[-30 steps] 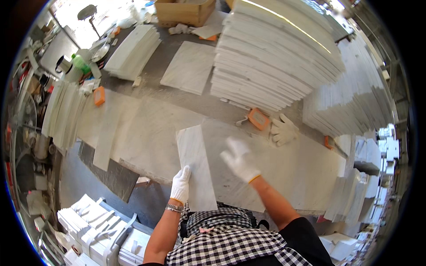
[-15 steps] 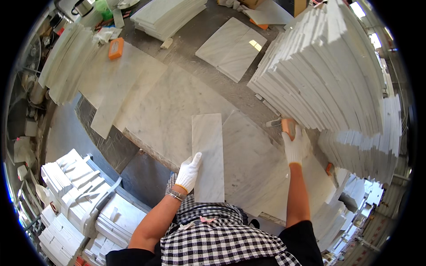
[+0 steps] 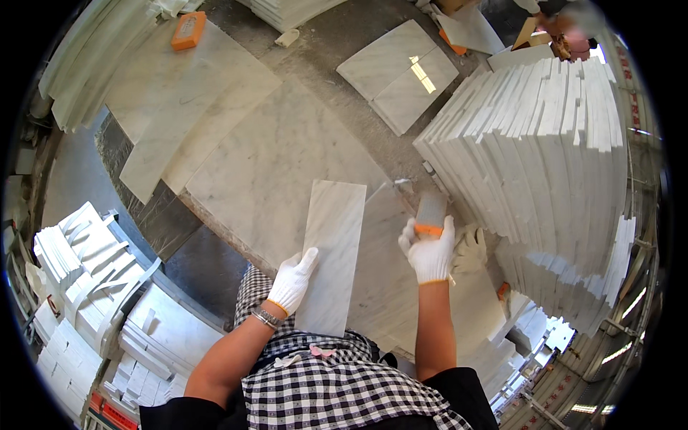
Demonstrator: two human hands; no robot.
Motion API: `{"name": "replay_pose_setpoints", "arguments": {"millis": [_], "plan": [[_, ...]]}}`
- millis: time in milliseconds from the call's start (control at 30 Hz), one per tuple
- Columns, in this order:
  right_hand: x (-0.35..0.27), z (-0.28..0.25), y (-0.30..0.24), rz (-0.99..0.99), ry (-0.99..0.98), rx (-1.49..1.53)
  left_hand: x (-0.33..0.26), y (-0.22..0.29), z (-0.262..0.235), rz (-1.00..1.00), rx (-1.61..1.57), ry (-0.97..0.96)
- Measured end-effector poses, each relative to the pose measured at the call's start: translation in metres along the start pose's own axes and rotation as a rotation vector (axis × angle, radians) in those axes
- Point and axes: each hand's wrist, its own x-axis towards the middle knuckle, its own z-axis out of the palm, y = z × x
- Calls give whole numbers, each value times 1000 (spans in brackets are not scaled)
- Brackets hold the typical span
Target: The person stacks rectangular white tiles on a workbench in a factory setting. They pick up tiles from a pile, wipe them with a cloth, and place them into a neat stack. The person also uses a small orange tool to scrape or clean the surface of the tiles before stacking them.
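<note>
My left hand (image 3: 292, 280), in a white knit glove, grips the left edge of a narrow white marble tile (image 3: 334, 247), thumb on top. The tile's near end rests against my checked apron, and its far end lies over larger slabs. My right hand (image 3: 431, 256), also gloved, holds an orange sanding block (image 3: 431, 211) between thumb and fingers, its grey gritty face showing. The block is raised to the right of the tile, apart from it. Beyond my right wrist a spare white glove (image 3: 469, 251) lies on the slabs.
Large marble slabs (image 3: 265, 158) cover the bench. A tall stack of tiles (image 3: 530, 150) stands at the right. Two tiles (image 3: 401, 72) lie at the back. Another orange block (image 3: 188, 31) sits far left, and strapped tile bundles (image 3: 86, 279) stand near left.
My right hand has picked the sanding block up from beside the tall stack and brought it left, nearer the tile. My left hand keeps its hold on the tile, now slightly tilted.
</note>
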Motion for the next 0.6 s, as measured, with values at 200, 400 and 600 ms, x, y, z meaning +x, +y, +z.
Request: {"name": "replay_pose_setpoints", "arguments": {"millis": [200, 400, 600], "plan": [[-21, -32, -24, -278, 145, -101, 5, -7, 0, 55, -52, -5], [-5, 21, 0, -219, -402, -304, 5, -4, 0, 39, -9, -10], [61, 91, -1, -243, -515, -507, -1, 0, 7, 105, -22, 51]]}}
